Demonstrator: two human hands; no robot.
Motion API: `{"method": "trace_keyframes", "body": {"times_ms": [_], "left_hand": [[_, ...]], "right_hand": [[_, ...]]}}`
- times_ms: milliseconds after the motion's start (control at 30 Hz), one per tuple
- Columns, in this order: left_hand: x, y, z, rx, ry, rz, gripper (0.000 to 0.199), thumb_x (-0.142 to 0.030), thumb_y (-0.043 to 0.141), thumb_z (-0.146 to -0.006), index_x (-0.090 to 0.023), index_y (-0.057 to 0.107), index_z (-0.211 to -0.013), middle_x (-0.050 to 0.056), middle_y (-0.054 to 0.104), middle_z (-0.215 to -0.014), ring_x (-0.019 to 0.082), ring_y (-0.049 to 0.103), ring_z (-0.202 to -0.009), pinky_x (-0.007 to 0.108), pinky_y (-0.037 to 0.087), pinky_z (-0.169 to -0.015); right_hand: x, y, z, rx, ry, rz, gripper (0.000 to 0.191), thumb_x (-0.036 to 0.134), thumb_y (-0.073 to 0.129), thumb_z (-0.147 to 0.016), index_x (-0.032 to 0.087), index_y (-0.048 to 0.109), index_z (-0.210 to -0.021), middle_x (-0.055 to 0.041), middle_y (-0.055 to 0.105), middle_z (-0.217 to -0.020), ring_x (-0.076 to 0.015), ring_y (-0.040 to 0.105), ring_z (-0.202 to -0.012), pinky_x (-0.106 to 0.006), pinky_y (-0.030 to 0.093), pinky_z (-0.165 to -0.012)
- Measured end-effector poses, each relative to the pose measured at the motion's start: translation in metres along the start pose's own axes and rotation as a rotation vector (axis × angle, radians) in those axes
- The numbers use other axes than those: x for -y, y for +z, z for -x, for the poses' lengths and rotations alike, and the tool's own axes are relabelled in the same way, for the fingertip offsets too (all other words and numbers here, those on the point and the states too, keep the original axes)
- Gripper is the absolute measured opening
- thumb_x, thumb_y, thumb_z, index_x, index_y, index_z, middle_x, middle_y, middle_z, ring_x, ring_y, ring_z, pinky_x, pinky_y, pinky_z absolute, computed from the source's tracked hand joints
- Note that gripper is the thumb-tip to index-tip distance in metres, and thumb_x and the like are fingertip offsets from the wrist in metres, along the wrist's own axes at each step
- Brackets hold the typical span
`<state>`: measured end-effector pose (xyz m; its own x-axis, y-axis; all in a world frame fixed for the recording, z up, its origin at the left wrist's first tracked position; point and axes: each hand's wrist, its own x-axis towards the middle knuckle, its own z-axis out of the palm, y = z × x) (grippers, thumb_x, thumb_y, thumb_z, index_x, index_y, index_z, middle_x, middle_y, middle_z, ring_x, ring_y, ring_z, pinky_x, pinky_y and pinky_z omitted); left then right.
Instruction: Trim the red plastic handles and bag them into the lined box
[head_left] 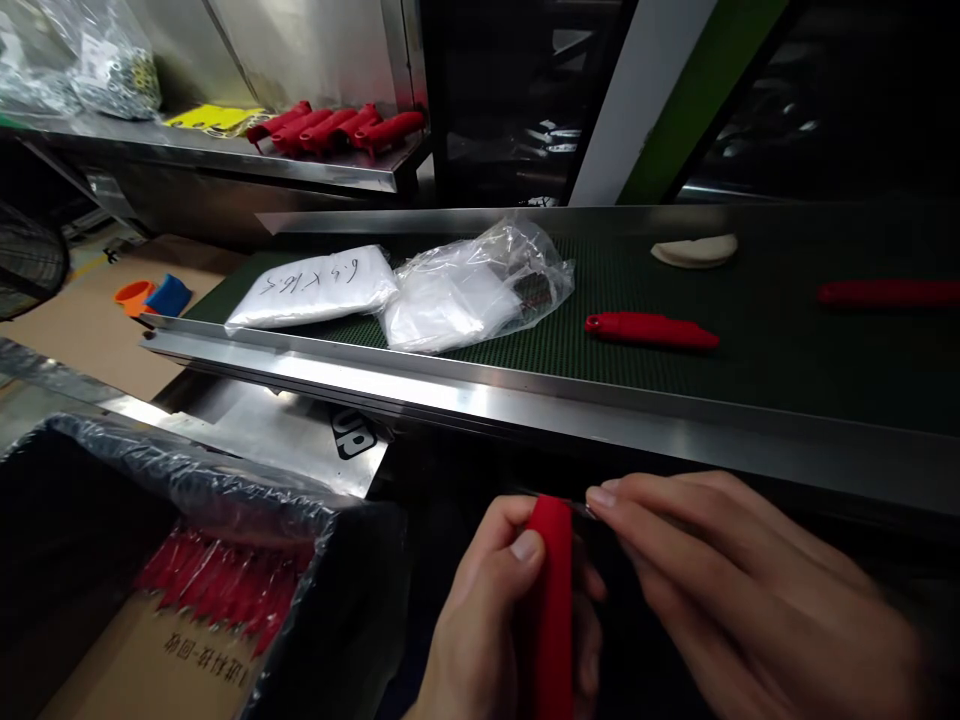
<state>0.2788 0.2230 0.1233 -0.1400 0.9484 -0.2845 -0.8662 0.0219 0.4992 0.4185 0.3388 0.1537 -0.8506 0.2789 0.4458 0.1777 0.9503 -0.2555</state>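
Note:
In the lower middle, my left hand (495, 590) is wrapped around a long red plastic handle (551, 600), which stands nearly upright with the thumb along its side. My right hand (727, 570) is just to the right of the handle's top end. Its thumb and fingertips are pinched on a small, thin metal piece (583, 509) beside that end; its exact kind is too small to make out. Beyond the hands, a similar red handle (651, 330) lies on the dark green conveyor belt (780, 370), and another red handle (892, 293) lies farther right.
A metal rail (480, 395) edges the belt. On the belt are a white packet (315, 285), a clear bag (450, 305) and a pale curved piece (694, 251). Lower left stands a lined box (322, 520) holding bagged red parts (225, 580). Several red parts (322, 130) rest on a shelf.

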Motion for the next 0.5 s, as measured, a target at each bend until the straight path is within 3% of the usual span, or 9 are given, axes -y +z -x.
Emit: {"method": "trace_keyframes", "body": {"times_ms": [300, 400, 500], "left_hand": [[0.0045, -0.0021, -0.0004, 0.046, 0.019, 0.046, 0.024, -0.042, 0.043, -0.094, -0.018, 0.05, -0.098, 0.002, 0.063, -0.084, 0.005, 0.048, -0.039, 0.013, 0.039, -0.032], [0.0063, -0.0039, -0.0013, 0.012, -0.003, 0.046, 0.024, -0.043, 0.045, -0.093, -0.019, 0.051, -0.097, 0.002, 0.063, -0.084, 0.006, 0.048, -0.039, 0.014, 0.038, -0.031], [0.003, -0.0028, -0.0018, -0.028, -0.042, 0.012, 0.027, -0.047, 0.046, -0.092, -0.021, 0.051, -0.098, 0.0, 0.061, -0.068, 0.007, 0.045, -0.037, 0.013, 0.036, -0.031]], "right_hand": [[0.0027, 0.0021, -0.0031, 0.007, -0.009, 0.006, 0.045, 0.0, 0.053, -0.088, 0.013, 0.058, -0.13, -0.009, 0.059, -0.119, -0.0193, 0.054, -0.109, -0.035, 0.045, -0.089], [0.0053, 0.0007, -0.0023, 0.009, -0.033, -0.006, 0.042, 0.001, 0.053, -0.089, 0.013, 0.059, -0.129, -0.0088, 0.059, -0.119, -0.0195, 0.054, -0.107, -0.035, 0.045, -0.088], [0.0096, 0.0002, 0.0015, 0.01, -0.049, 0.019, 0.041, 0.002, 0.052, -0.088, 0.015, 0.06, -0.126, -0.0076, 0.061, -0.115, -0.02, 0.055, -0.102, -0.035, 0.045, -0.083]]}}
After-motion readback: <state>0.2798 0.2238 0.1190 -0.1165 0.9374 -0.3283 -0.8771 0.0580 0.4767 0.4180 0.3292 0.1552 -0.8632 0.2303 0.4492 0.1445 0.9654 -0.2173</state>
